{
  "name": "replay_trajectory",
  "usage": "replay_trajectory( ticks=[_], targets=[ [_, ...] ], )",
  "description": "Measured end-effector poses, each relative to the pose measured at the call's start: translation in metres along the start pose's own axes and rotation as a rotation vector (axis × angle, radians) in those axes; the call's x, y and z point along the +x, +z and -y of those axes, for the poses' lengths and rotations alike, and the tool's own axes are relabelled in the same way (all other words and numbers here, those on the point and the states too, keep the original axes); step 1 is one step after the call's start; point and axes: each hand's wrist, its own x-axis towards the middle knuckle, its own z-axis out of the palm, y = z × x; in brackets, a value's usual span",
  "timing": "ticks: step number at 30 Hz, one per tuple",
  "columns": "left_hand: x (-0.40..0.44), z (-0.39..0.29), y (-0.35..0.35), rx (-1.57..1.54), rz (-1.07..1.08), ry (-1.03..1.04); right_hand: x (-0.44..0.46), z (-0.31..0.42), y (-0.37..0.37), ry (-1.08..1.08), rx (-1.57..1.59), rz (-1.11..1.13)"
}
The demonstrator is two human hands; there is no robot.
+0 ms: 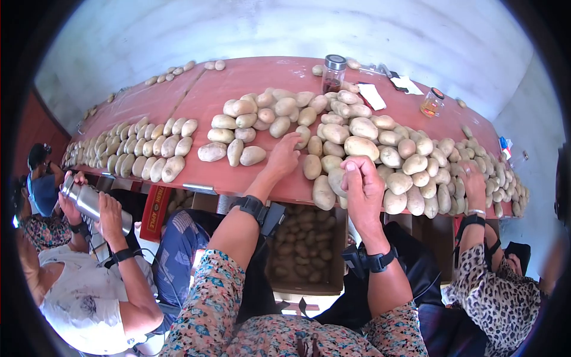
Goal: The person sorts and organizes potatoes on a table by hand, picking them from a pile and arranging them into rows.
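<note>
Potatoes lie heaped on the red worktop. The left hand has its grip loosely spread beside one potato; the right hand has its grip pressed together, thumb against curled fingers.

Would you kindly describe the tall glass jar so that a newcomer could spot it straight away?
Start at the red table and follow the heaped potatoes to their far edge. Just beyond them stands a clear jar with dark contents low inside. It is taller than the dark-lidded jar to its right and wears a silver-coloured lid.
</note>
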Motion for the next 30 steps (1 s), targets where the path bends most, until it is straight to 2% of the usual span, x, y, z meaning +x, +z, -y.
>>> replay_trajectory(
  ticks=[3,6,9,12,15,18,21,24,27,30],
  targets=[
    [0.004,-0.006,-0.027,0.264,-0.061,0.076,0.000,0.000,0.001,0.003,-0.025,0.006],
    [-0.003,-0.020,-0.070,0.463,-0.065,-0.118,0.001,-0.004,-0.001,-0.033,-0.026,0.001],
    [-0.021,-0.020,-0.081,0.732,0.145,-0.320,0.003,0.000,0.001,-0.029,-0.041,0.016],
    [-0.024,0.010,-0.068,0.815,0.174,-0.174,0.001,-0.001,0.004,-0.034,-0.052,0.029],
    [-0.019,0.023,-0.062,0.836,0.211,-0.222,0.001,-0.002,0.007,-0.018,-0.041,0.028],
    [-0.017,0.015,-0.064,0.734,0.138,-0.200,0.002,-0.003,0.005,-0.010,-0.055,0.020],
    [-0.007,-0.007,-0.065,0.293,0.230,-0.375,0.001,-0.004,0.003,-0.010,-0.076,0.023],
    [-0.006,-0.017,-0.041,0.108,0.096,-0.371,0.000,-0.002,0.004,-0.022,-0.090,0.027],
    [0.003,-0.029,-0.034,-0.025,0.290,-0.396,-0.001,0.000,0.003,-0.030,-0.105,0.035],
    [0.006,-0.028,-0.030,-0.066,0.303,-0.407,-0.001,0.001,0.001,-0.045,-0.086,0.023]
  ],
)
